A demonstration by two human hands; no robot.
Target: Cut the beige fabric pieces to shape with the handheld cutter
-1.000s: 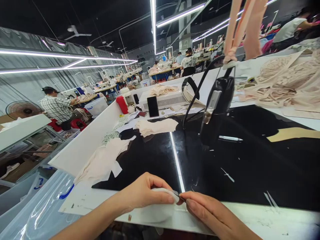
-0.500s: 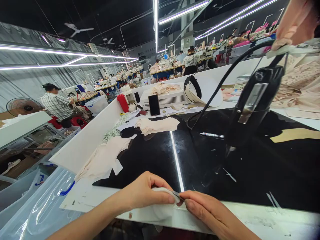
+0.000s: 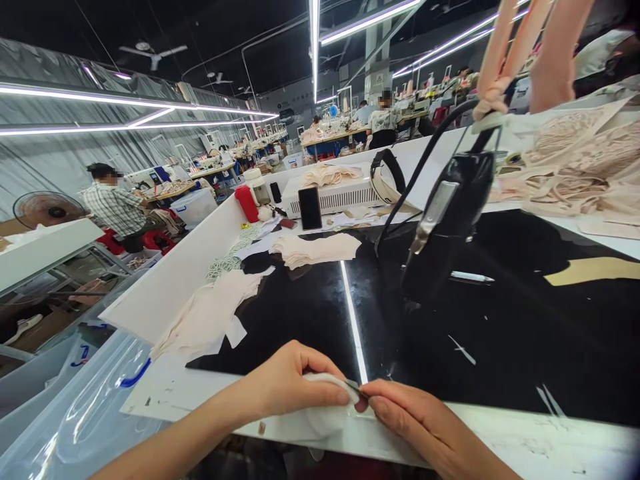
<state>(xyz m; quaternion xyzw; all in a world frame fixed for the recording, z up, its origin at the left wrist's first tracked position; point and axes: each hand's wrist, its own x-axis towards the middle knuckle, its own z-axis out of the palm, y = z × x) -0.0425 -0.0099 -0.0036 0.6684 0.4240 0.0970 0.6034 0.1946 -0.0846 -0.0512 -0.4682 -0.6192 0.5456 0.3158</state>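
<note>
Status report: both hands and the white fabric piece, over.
Left hand and right hand both pinch white fabric piece at table edge. Hanging black tool behind, apart.

A black handheld tool [image 3: 443, 220] hung over the glossy black tabletop [image 3: 500, 333], its black cord [image 3: 415, 173] looping up behind it, and a white pen [image 3: 471, 277] lay just beside it. Stacked beige fabric pieces [image 3: 316, 249] sat further back — near a dark phone [image 3: 310, 208] propped against a white slotted box [image 3: 340, 193]. A red container [image 3: 247, 203] stood to the left of the box. More pale cut pieces [image 3: 205, 317] lay along the white side wall [image 3: 170, 280]. Beyond it, a person in a checked shirt [image 3: 114, 208] sat by a fan [image 3: 43, 210] — other workers sat at distant tables.
</note>
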